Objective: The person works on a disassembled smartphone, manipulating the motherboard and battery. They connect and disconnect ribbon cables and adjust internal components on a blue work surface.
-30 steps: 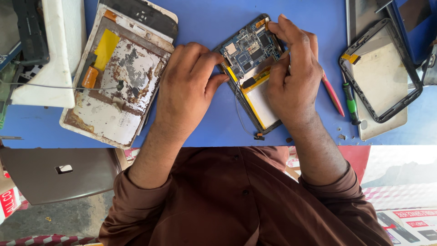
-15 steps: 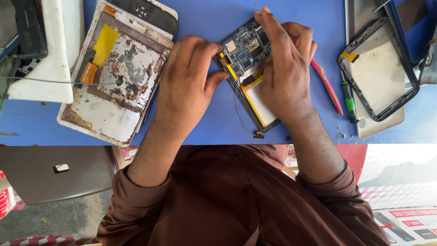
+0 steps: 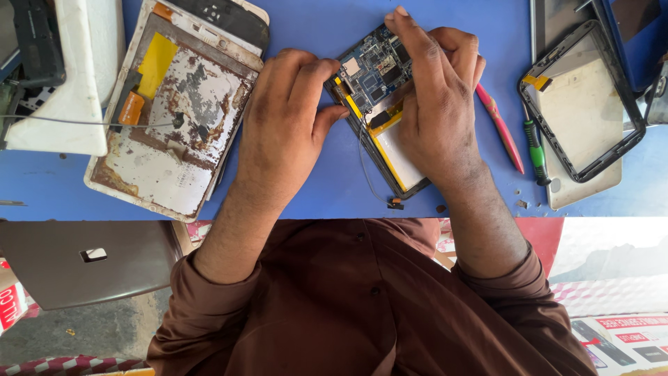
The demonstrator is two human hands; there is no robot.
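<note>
An opened tablet (image 3: 376, 90) lies tilted on the blue table (image 3: 334, 195), its blue circuit board and silver battery with yellow edging exposed. My left hand (image 3: 285, 125) rests on the table and grips the tablet's left edge with its fingertips. My right hand (image 3: 435, 97) lies over the tablet's right side, thumb and index finger pinching at the board's upper end. A thin loose wire with a small part at its tip (image 3: 395, 203) trails from the tablet toward the table's near edge.
A worn tablet back shell (image 3: 174, 118) with peeled paint lies at left, a white device (image 3: 66, 83) beyond it. A red pry tool (image 3: 501, 129), a green-handled screwdriver (image 3: 536, 150) and a black screen frame (image 3: 581, 97) lie at right. Small screws (image 3: 518, 203) dot the table.
My right hand's fingers have shifted up along the circuit board to its top end. My left hand stays on the tablet's left edge. The view has drifted slightly.
</note>
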